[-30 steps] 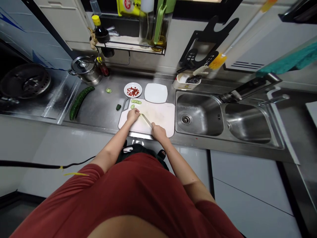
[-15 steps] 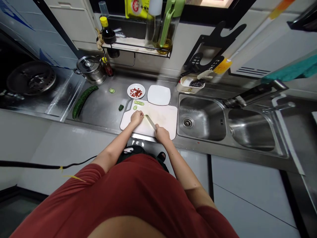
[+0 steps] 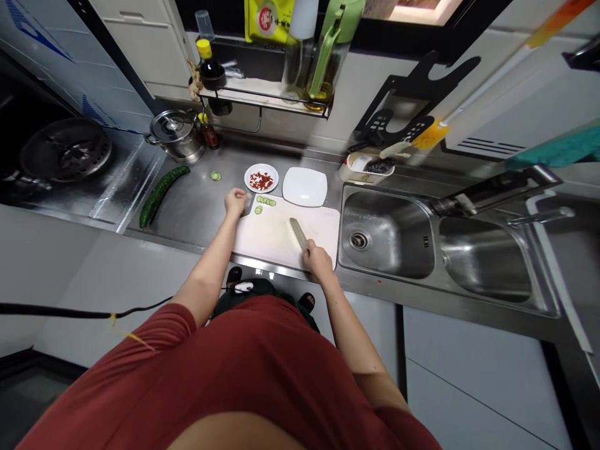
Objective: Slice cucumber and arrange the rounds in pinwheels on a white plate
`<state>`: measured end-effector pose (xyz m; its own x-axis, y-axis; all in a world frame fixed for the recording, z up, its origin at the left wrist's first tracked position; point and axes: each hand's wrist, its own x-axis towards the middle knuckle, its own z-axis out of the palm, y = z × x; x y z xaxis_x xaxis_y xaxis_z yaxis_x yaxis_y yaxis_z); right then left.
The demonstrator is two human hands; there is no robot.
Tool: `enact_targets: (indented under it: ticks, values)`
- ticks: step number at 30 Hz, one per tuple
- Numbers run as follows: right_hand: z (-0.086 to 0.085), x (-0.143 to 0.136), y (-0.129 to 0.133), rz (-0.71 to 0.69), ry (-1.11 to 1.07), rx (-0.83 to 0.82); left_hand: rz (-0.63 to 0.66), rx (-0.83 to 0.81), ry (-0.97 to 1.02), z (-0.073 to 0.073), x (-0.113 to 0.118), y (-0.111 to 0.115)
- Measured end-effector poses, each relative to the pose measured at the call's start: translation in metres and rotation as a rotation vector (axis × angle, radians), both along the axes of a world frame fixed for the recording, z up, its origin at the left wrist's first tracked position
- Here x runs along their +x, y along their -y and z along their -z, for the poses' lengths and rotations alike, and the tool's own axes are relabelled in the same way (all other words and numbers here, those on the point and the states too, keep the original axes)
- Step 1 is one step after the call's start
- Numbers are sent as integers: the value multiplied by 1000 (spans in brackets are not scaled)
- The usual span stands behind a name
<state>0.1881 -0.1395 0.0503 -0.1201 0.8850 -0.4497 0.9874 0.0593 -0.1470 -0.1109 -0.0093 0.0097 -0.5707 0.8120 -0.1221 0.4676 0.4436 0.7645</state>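
My right hand (image 3: 319, 259) is wrapped round the handle of a knife (image 3: 298, 234), whose blade lies slanted over the white cutting board (image 3: 281, 244). My left hand (image 3: 235, 202) is by the board's upper left corner, near its handle, fingers closed together; what they hold, if anything, is too small to make out. Beside it on the board lie several cucumber slices (image 3: 266, 200) in a row, with a smaller group just below them. Above the board stand a white plate of chopped red pieces (image 3: 261, 181) and a square white plate (image 3: 304, 187).
A whole cucumber (image 3: 160, 195) and some slices (image 3: 215, 176) lie on the steel counter at left. A lidded pot (image 3: 175, 134) stands behind, near a stove pan (image 3: 65, 150). The double sink (image 3: 344, 231) adjoins the board's right side. A bottle rack (image 3: 267, 97) overhangs the back.
My left hand has moved left and away from the blade, to the board's upper left corner, covering where a dark green cucumber end lay. The knife has shifted slightly right.
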Motion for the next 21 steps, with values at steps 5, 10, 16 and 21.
enact_targets:
  ticks: [5, 10, 16, 21]
  values:
    - [6, 2, -2, -2, -16, 14, -273, 139, 42, 7, -72, -36]
    - [11, 3, -4, 22, -17, -8, -381, 85, -63, 5, -106, -52]
    - [14, 3, -6, 51, -26, -14, -470, 51, -14, 0, -120, -55]
    - [15, 2, -5, 56, -35, -13, -512, 122, -36, 11, -111, -32]
